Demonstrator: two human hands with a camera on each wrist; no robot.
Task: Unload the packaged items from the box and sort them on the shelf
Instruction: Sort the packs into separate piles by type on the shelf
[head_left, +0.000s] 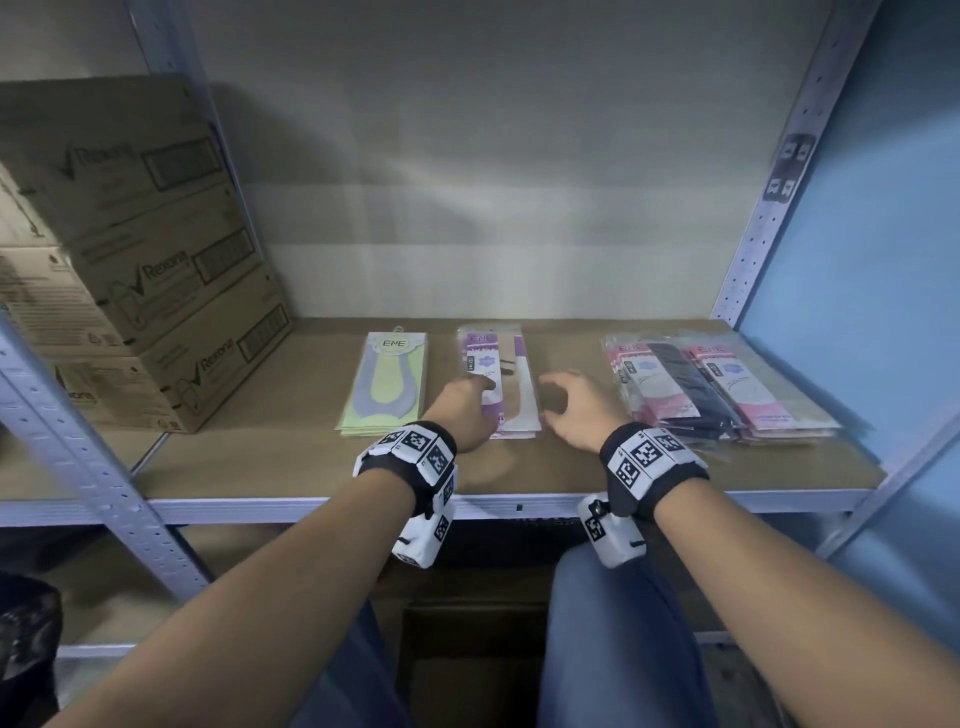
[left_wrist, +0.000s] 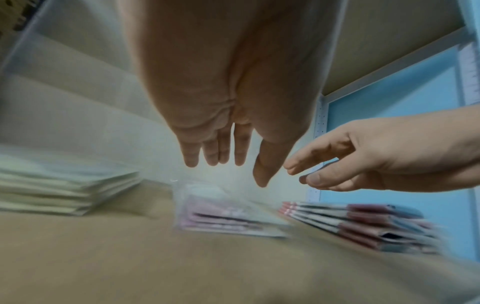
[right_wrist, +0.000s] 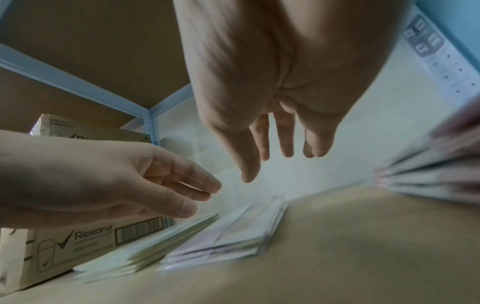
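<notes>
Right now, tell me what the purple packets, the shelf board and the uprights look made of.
Purple packets: glossy clear plastic sleeves over printed card, judging by the sheen. Shelf board: matte brown, probably fibreboard or pressed wood. Uprights: pale painted metal, perforated with holes.

Stacked cardboard cartons (head_left: 156, 291) printed "Rexona" fill the left end of the board, the pile leaning against a perforated grey metal upright (head_left: 197, 130). A blue wall (head_left: 872, 249) runs along the right side. Blue jeans (head_left: 613, 639) show below.
</notes>
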